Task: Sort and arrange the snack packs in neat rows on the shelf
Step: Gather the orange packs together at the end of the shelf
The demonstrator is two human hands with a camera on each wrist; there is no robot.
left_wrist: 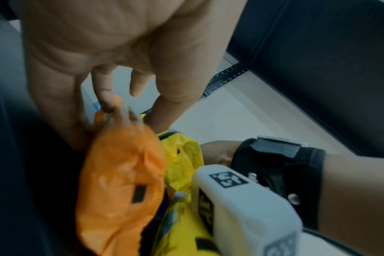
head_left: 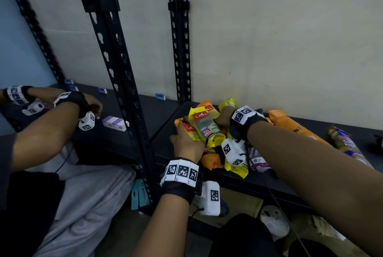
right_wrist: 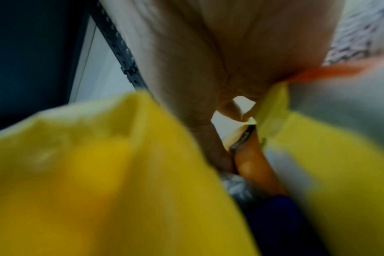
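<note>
Now my left hand (head_left: 187, 140) grips the yellow pack (head_left: 208, 127), its long axis running away from me toward the wall. My right hand (head_left: 222, 119) reaches into the pile on the shelf (head_left: 165, 147); I cannot tell its grip.

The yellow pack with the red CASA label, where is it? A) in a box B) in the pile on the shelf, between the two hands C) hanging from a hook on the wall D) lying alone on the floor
B: the yellow pack sits in the pile on the dark shelf, with the left hand and right hand on either side.
</note>
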